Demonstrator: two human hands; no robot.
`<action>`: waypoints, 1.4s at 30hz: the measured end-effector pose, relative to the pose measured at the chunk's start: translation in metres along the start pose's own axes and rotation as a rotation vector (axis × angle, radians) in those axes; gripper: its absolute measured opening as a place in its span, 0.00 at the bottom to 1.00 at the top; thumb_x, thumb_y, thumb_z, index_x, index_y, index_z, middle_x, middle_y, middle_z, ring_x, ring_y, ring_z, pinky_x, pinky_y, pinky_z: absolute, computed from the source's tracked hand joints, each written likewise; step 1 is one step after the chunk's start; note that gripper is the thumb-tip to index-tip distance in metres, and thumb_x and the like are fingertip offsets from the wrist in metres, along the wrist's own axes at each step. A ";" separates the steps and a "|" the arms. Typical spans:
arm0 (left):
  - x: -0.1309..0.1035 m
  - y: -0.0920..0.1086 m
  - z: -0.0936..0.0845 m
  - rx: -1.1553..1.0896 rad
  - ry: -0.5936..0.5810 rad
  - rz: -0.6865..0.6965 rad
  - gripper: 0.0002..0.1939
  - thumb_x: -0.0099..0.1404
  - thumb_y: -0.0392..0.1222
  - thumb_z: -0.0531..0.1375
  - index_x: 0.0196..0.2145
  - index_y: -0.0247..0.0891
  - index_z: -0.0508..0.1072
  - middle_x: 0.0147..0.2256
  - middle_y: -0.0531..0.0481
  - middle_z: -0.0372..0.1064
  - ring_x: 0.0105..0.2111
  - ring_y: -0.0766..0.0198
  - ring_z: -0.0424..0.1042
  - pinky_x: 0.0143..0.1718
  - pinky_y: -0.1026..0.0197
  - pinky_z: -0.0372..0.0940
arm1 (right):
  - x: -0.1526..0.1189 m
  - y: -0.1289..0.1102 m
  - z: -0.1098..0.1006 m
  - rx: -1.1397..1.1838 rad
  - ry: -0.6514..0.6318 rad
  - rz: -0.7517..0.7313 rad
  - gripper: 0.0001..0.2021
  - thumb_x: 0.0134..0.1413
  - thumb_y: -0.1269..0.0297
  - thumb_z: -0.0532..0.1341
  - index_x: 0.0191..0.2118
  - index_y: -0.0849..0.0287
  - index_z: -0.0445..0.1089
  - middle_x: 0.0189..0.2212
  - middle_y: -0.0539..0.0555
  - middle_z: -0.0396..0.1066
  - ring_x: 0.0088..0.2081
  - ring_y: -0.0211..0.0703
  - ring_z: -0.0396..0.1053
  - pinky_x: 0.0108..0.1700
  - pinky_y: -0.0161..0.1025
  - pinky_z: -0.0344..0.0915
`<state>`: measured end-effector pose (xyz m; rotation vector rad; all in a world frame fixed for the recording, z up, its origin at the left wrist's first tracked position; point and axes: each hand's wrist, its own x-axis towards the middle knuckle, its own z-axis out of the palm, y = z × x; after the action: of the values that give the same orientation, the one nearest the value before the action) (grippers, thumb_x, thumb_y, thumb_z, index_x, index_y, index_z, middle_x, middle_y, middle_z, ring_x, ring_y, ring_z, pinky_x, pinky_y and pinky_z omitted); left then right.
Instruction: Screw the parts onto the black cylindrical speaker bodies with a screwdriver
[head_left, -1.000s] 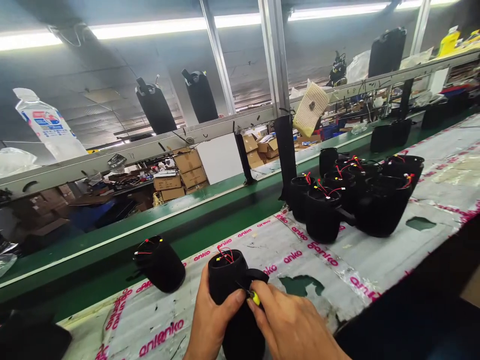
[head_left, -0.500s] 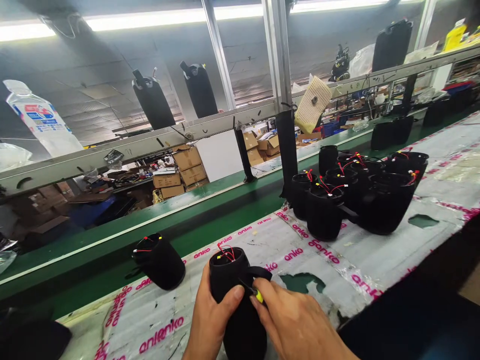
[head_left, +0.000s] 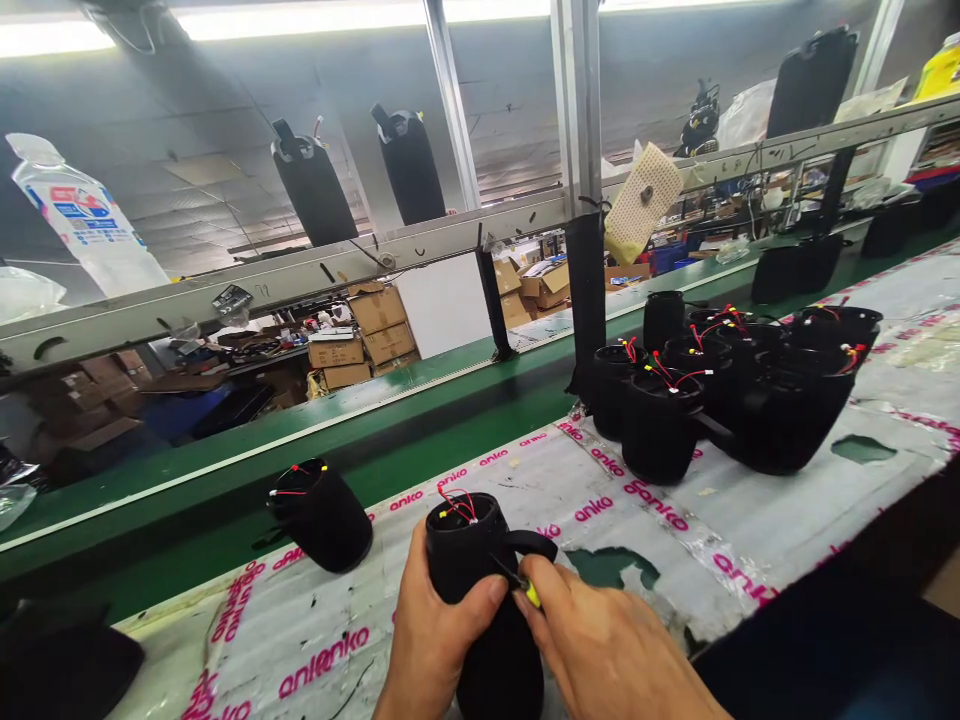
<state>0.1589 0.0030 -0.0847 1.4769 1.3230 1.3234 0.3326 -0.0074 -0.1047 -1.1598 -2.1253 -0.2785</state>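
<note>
Far left of the held black casing [head_left: 501, 655], and higher up, a clear bottle [head_left: 84, 215] by a metal rail [head_left: 292, 263]. Nearer on the left, a second casing [head_left: 334, 525] sat at the edge of a white printed sheet [head_left: 330, 615], well apart from the held one, red wire at its mouth. Against the held casing's left side, the left hand [head_left: 444, 632] was wrapped firmly round it, thumb across the front, other fingers mostly hidden. Casing itself was between both hands, mouth uppermost, red wires [head_left: 459, 508] inside, lower end out of view. Black strap [head_left: 535, 541] jutted from its upper right. Just below the strap, a yellow-handled tool [head_left: 532, 594] pointed its dark tip at the casing; contact could not be told. Right of the casing, the right hand [head_left: 600, 630] gripped that tool, fingers closed. Farther right and behind, clustered casings [head_left: 660, 435] stood on the sheet.
</note>
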 end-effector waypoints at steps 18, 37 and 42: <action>-0.003 0.004 0.004 -0.089 0.024 -0.042 0.36 0.50 0.57 0.69 0.52 0.40 0.64 0.44 0.46 0.75 0.43 0.53 0.74 0.45 0.57 0.68 | 0.001 -0.003 0.010 0.211 0.075 0.008 0.15 0.74 0.63 0.38 0.45 0.59 0.59 0.24 0.49 0.73 0.20 0.42 0.74 0.19 0.36 0.60; -0.002 0.000 0.004 -0.071 0.048 -0.033 0.35 0.50 0.57 0.69 0.50 0.39 0.67 0.43 0.46 0.74 0.41 0.53 0.73 0.43 0.57 0.68 | 0.003 -0.011 0.010 0.030 0.093 0.033 0.15 0.73 0.66 0.38 0.42 0.56 0.59 0.20 0.47 0.70 0.15 0.41 0.70 0.15 0.40 0.52; -0.006 0.003 0.009 -0.024 0.160 -0.034 0.35 0.47 0.58 0.69 0.49 0.39 0.67 0.41 0.48 0.74 0.40 0.55 0.72 0.43 0.58 0.65 | -0.001 -0.018 0.011 0.012 0.099 0.101 0.12 0.72 0.66 0.41 0.43 0.56 0.60 0.22 0.46 0.71 0.16 0.39 0.71 0.15 0.38 0.53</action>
<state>0.1690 -0.0027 -0.0846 1.3491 1.4213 1.4553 0.3132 -0.0129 -0.1115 -1.2173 -1.9733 -0.2706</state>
